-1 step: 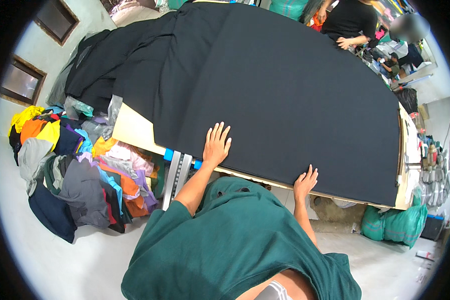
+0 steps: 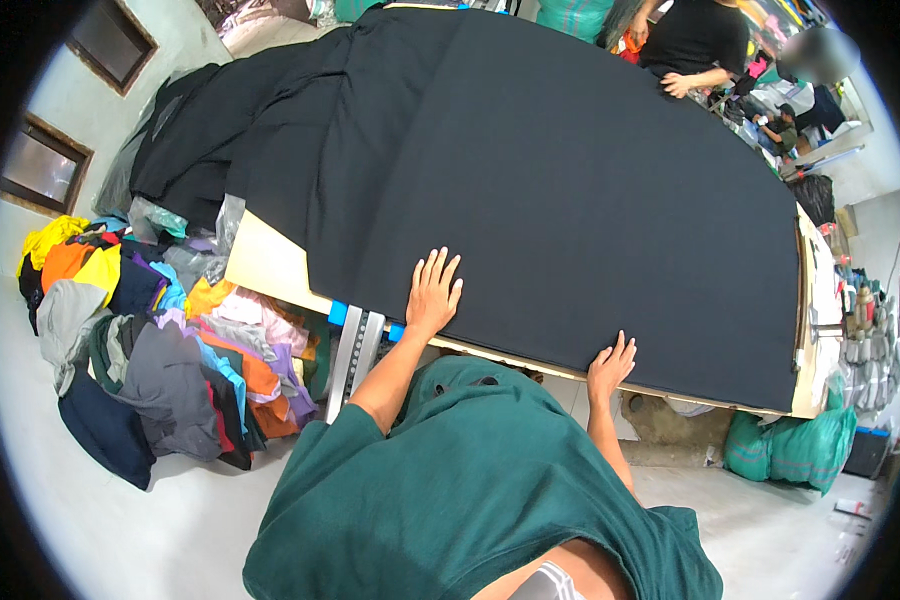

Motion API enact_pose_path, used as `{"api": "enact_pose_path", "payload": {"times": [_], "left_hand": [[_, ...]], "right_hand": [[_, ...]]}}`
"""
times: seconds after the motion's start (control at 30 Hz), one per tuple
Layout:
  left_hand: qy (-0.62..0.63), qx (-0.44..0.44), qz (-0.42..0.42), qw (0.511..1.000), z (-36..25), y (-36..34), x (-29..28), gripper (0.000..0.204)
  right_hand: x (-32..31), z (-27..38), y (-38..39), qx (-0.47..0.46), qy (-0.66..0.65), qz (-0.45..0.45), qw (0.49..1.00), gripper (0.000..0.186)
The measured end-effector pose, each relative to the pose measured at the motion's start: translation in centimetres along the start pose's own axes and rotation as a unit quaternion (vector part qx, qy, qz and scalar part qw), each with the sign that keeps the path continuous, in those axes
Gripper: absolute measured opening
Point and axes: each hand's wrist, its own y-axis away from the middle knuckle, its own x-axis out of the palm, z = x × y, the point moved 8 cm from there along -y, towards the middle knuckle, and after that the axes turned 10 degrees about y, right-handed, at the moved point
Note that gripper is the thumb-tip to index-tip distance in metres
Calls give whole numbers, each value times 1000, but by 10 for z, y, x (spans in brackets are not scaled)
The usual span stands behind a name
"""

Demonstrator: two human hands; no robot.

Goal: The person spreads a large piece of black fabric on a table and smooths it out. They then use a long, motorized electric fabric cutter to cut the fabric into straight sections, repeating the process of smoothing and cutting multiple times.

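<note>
A wide sheet of black fabric covers most of the table, smooth in the middle and right and rumpled into folds at the left. My left hand lies flat on the fabric close to the near edge, fingers stretched out and pointing away from me. Farther right, my right hand rests on the near edge of the fabric, fingers extended. Neither hand holds anything. A light wooden tabletop shows beyond the fabric at the near left.
A heap of colourful garments lies left of the table. A metal rail with holes stands at the near edge. Another person is at the far right side. A green bundle sits below the right corner.
The other person's hand at the far side has shifted slightly left. My own hands stay where they were on the fabric.
</note>
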Motion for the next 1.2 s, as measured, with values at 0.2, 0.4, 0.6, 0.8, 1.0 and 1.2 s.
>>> {"api": "enact_pose_path", "payload": {"times": [0.2,0.4,0.6,0.8,1.0,1.2], "left_hand": [[2,3,6,1000,3,-2,3,56],[10,-20,46,999,4,8,8,54],[36,4,11,999,4,7,0,55],[40,-7,39,998,7,-5,2,54],[49,12,1,999,3,-4,-3,54],[172,-14,-22,985,14,-5,-8,46]], "right_hand": [[3,4,0,19,6,-14,1000,55],[-2,5,9,41,15,-21,999,56],[4,7,13,89,55,-16,994,59],[1,19,4,81,33,-65,994,60],[-2,20,4,85,34,-57,994,61],[-2,19,5,74,45,-63,994,59]]}}
